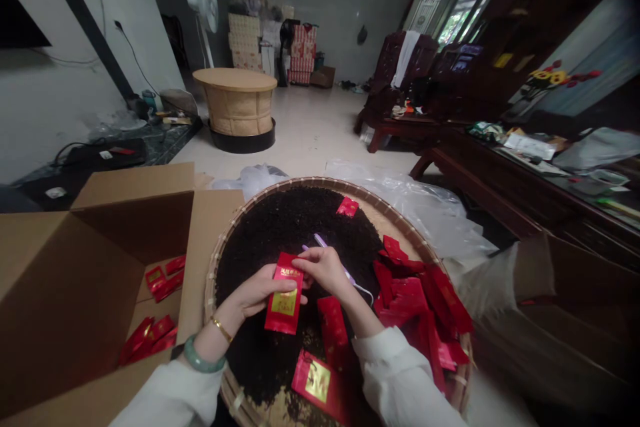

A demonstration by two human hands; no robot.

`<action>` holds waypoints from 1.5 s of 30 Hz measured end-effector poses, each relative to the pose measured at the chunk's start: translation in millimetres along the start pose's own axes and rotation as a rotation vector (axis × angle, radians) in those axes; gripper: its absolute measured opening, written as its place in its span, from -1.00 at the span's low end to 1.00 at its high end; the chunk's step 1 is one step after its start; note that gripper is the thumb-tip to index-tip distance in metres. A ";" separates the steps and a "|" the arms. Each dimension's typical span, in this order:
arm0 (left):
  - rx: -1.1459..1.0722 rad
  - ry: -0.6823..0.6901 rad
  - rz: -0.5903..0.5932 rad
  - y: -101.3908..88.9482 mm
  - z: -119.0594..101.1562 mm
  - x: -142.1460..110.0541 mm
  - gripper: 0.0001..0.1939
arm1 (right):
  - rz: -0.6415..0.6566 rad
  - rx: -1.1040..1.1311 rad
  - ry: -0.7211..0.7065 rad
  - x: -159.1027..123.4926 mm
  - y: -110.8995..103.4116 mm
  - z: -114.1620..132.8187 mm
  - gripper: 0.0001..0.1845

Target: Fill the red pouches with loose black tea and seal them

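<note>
A red tea packet [285, 303] with a gold label is gripped in my left hand [260, 290], thumb across its front. My right hand [323, 270] pinches the packet's upper right corner. Both hands are over a round woven bamboo tray [215, 280] that bears a wide heap of dark loose tea leaves [260, 233]. Behind my right hand a lilac, pen-like tool [320, 240] with a white cord shows in part. Below the hands lie more red packets [316, 380], and a big pile of red packets [410, 300] fills the tray's right side.
An open cardboard box [210, 233] with several red packets [163, 337] inside stands at the left. Clear plastic sheeting [415, 207] lies behind the tray. A dark wooden table [480, 180] holds clutter at the right. Farther back are a round woven basket stand [237, 107] and a white fan [206, 3].
</note>
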State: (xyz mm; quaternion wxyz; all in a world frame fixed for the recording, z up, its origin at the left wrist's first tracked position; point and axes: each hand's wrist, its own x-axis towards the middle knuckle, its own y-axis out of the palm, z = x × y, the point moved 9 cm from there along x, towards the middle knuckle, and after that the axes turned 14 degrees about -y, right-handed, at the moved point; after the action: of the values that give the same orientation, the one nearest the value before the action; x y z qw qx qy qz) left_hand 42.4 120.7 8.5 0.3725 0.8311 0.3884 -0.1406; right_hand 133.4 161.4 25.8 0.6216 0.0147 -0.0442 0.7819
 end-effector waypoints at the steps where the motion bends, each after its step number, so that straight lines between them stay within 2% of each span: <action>1: -0.016 0.001 -0.020 -2.5 1.5 -0.2 -0.47 | 0.008 -0.029 -0.011 0.9 -1.6 -2.0 -0.68; 4: -0.069 0.016 -0.058 -7.9 2.7 -0.2 -0.49 | -0.057 -0.299 -0.149 0.4 -25.4 1.5 -0.68; 6: -0.091 0.027 -0.065 -8.8 2.8 0.7 -0.49 | -0.100 -0.677 -0.240 -6.2 -44.1 6.9 -0.70; 9: -0.085 0.035 -0.063 -7.4 3.8 2.7 -0.48 | -0.029 -1.184 -0.123 -18.2 -60.3 -6.9 -0.51; 12: -0.078 0.039 -0.059 -6.0 5.0 3.9 -0.47 | 0.050 -1.357 -0.018 -25.7 -65.0 -21.9 -0.43; 17: -0.081 0.040 -0.093 -9.1 6.2 3.8 -0.44 | 0.041 -1.277 -0.060 -22.2 -65.7 -29.6 -0.53; 22: -0.089 0.024 -0.134 -14.7 8.9 5.7 -0.41 | -0.005 -0.924 -0.126 -17.6 -83.7 -29.1 -0.58; 25: -0.085 0.025 -0.136 -15.2 9.9 7.2 -0.43 | 0.034 -0.635 -0.146 -19.6 -86.1 -14.4 -0.51; 28: -0.070 0.026 -0.129 -14.0 10.7 8.2 -0.47 | 0.150 -0.476 -0.154 -24.5 -69.4 10.9 -0.43; 31: -0.040 0.037 -0.117 -11.8 10.1 7.9 -0.51 | 0.255 -0.538 -0.189 -28.2 -45.9 35.1 -0.41; 35: -0.029 0.047 -0.112 -10.2 9.2 6.9 -0.51 | 0.360 -0.676 -0.205 -26.8 -23.1 45.9 -0.45; 39: -0.024 0.039 -0.105 -10.5 10.7 8.1 -0.55 | 0.390 -0.693 -0.186 -21.1 -17.2 47.3 -0.58; 45: -0.004 0.042 -0.084 -9.0 11.0 8.5 -0.56 | 0.418 -0.677 -0.120 -18.6 -16.6 40.6 -0.66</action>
State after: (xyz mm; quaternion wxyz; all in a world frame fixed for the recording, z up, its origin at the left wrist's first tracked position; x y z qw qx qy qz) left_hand 41.8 121.1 -8.0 0.3596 0.8160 0.4310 -0.1381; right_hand 152.5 143.5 65.6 0.4153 -0.1545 -0.3375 0.8305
